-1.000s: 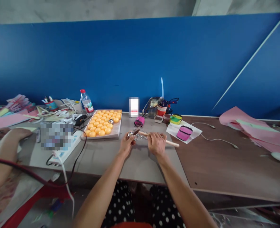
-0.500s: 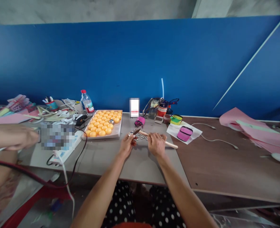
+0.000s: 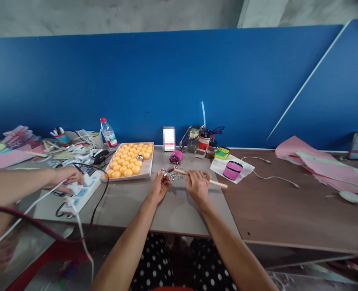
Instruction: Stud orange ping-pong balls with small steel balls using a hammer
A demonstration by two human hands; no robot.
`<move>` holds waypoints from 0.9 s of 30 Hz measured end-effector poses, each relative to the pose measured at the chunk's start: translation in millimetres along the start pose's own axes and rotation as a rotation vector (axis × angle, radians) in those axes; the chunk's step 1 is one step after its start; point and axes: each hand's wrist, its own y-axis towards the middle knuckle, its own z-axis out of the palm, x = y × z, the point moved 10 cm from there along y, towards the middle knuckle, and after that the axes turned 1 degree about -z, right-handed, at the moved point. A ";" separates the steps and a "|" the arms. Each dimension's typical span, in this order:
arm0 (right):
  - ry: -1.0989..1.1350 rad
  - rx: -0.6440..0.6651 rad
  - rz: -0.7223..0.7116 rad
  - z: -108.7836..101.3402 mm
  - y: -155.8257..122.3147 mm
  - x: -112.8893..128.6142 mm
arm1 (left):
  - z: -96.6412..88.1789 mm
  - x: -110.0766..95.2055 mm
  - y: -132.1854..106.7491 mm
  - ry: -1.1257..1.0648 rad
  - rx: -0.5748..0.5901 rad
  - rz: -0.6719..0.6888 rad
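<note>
A shiny silver piece [image 3: 163, 173] is pinched in the fingers of the left hand [image 3: 159, 187], while a wooden-handled tool [image 3: 182, 172] is clasped partway along its smooth, pale shaft by those of the right hand [image 3: 198, 185], probably so that its dark head is finely steered. Small, round metallic beads [image 3: 173, 176] are scattered nearby on the flat grey tabletop [image 3: 183, 214]; glossy orange balls [image 3: 130, 166] are gathered in a shallow tray [image 3: 147, 169], presumably to prevent rolling.

The left hand [image 3: 159, 187] pinches with curled fingers [image 3: 167, 182] just left of the head of the hammer [image 3: 181, 172]. The right hand [image 3: 198, 185] wraps its handle, back upward. Both bare forearms [image 3: 140, 222] slant inward toward the hammer from its near side.
</note>
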 end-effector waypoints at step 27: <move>-0.023 0.067 -0.074 8.3 -0.8 14.6 | -8.4 13.0 3.1 -0.113 -0.041 -0.109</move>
